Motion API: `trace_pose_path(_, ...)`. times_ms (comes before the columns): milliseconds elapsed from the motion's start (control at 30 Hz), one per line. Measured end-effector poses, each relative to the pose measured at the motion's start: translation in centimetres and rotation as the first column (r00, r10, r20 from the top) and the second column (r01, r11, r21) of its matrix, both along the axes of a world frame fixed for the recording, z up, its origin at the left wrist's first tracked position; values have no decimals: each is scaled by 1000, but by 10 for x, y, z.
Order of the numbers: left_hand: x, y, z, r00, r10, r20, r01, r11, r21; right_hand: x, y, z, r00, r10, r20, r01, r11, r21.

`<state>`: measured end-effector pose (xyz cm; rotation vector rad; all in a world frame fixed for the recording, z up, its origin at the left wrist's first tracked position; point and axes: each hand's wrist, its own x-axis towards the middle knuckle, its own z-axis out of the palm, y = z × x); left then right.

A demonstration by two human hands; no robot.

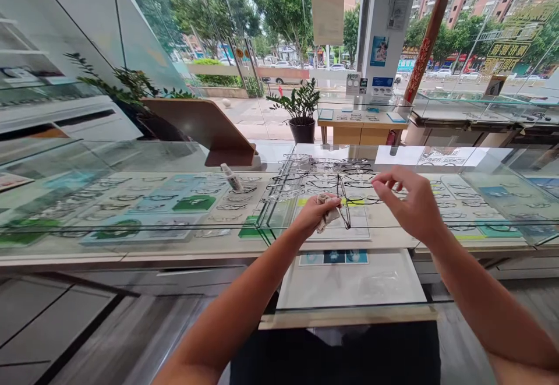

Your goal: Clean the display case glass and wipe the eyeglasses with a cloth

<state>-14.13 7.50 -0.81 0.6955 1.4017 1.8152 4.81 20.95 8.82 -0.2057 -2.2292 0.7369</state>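
My left hand [315,213] is closed around a crumpled cloth [328,215] and a pair of dark-framed eyeglasses [344,209], held over the glass counter. The frame is turned nearly edge-on, with its lenses pointing up and down. To the right, my right hand [406,198] is raised with thumb and forefinger pinched close together, a short way from the eyeglasses. Whether a thin temple arm sits between those fingertips is hard to make out. Beyond and beneath both hands, several rows of eyeglasses [323,186] lie at the counter.
A white spray bottle [231,177] stands tilted in view on the counter to the left. A brown board [203,129] rises behind it. Below my hands a white drawer or tray [349,289] is pulled out toward me. A potted plant [302,129] stands beyond the counter.
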Motion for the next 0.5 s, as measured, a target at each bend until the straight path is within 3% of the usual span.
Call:
trace_pose_path(100, -1, 0, 0, 1000, -5, -21, 5, 1000, 6, -28, 8, -30, 988, 37, 149, 1, 968, -251)
trace_pose_path(233, -3, 0, -1, 999, -14, -35, 14, 1000, 3, -56, 15, -68, 941, 260, 215, -108, 836, -538)
trace_pose_path(333, -4, 1, -3, 999, -19, -34, 19, 1000, -6, -60, 12, -80, 925, 345, 161, -155, 728, -668)
trace_pose_path(500, -4, 0, -4, 997, -28, -72, 26, 999, -33, -56, 7, -88, 927, 370, 68, -175, 585, -792)
